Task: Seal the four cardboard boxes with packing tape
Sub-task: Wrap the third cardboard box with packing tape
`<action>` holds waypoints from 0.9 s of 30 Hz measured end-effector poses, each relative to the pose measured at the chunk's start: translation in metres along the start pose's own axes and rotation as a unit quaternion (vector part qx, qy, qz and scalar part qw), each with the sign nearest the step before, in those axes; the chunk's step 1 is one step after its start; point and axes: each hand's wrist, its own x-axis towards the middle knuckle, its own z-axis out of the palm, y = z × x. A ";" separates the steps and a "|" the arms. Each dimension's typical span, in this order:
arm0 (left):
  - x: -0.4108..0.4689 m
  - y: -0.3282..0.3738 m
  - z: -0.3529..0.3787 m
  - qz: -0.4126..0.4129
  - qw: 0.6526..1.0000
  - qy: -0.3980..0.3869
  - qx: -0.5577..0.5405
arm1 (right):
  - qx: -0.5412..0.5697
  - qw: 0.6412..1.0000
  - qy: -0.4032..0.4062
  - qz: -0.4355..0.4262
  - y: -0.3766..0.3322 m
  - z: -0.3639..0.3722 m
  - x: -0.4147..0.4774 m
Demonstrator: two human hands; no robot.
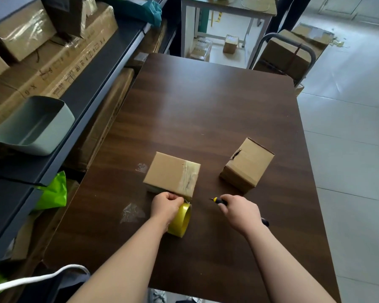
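Note:
Two small cardboard boxes stand on the dark wooden table (206, 106). The nearer box (169, 171) has a strip of clear tape along its right side. The second box (249, 165) sits tilted to the right, with a torn flap on its side. My left hand (166, 207) grips a yellow tape roll (181, 220) just in front of the nearer box; a short stretch of tape runs from the roll to the box's front corner. My right hand (241, 212) holds a black and yellow utility knife (219, 200), its tip pointing left toward the tape.
Bits of clear tape (131, 213) lie stuck on the table at the left. Shelves with large cartons and a grey bin (35, 125) run along the left. A cart with a big box (287, 55) stands past the table's far right corner.

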 end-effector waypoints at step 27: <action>-0.003 -0.004 -0.055 0.059 0.992 0.104 0.026 | 0.264 0.963 0.000 -0.055 -0.058 0.017 0.044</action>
